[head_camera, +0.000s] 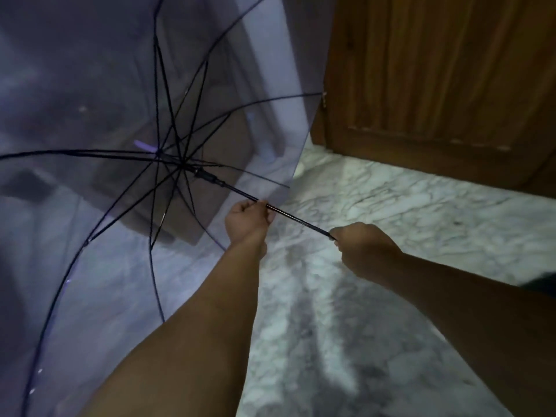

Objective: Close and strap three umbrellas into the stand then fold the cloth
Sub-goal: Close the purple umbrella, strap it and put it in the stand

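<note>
A translucent purple umbrella with thin black ribs [126, 164] was wide open, its canopy tipped on its side and filling the space left of the brown wooden door [445, 79]. Its slim black metal shaft [288, 213] ran out from the canopy's hub, slanting down toward the door's side of the white-and-grey marble floor [406, 212]. The left hand [246, 221] was curled tight around the shaft just outside the canopy's edge, fingers wrapped over the rod. The right hand [364, 251] was clamped on the shaft's far end, nearer the door; whatever handle sat there was buried in the fist and could not be made out. A bare stretch of shaft showed between the two hands. The black runner [207, 177] sat up near the hub, ribs fully spread. Behind the canopy, seen dimly through the plastic, stood a brownish boxy shape [228, 139], too blurred to identify.
</note>
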